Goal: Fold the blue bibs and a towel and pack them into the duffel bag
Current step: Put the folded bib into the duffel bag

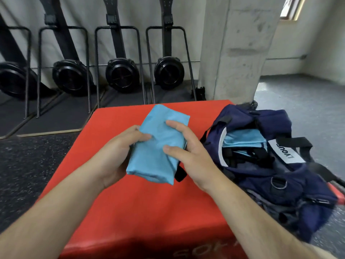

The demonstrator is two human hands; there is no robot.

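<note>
Two hands, left (119,152) and right (188,156), grip one folded blue bib (158,144) beside one duffel bag (270,165)

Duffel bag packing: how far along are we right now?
Done: light blue folded fabric already lies inside the open duffel bag. In hand: the left hand and right hand grip a folded blue bib above the red box. Left: putting this bundle in the bag. No other loose items show on the box; whether the towel is packed, I cannot tell.
</note>
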